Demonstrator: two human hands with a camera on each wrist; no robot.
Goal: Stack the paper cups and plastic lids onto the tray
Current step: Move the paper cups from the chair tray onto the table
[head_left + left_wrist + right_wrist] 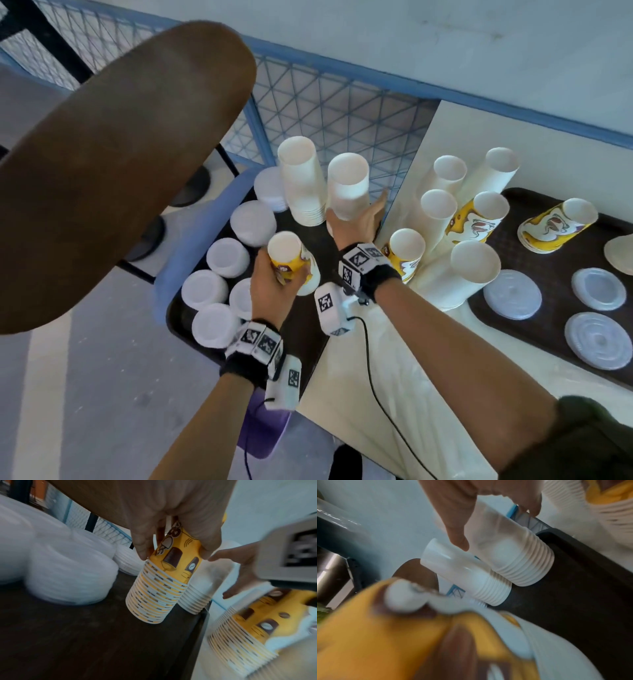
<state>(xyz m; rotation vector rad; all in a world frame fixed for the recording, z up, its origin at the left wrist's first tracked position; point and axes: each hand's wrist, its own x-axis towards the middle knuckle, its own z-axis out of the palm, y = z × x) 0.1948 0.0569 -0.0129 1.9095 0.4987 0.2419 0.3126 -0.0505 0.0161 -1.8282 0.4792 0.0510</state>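
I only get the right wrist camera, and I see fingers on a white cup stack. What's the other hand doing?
Observer: The left hand grips a yellow printed cup stack, rims down, over the same dark tray as your white cup stack.
Operator: Are there lids anywhere?
Observer: Yes, stacks of white lids sit on that tray's left part.
Operator: Any more stuff left to move?
Observer: A second tray on the right holds clear lids and a yellow stack lying on its side.
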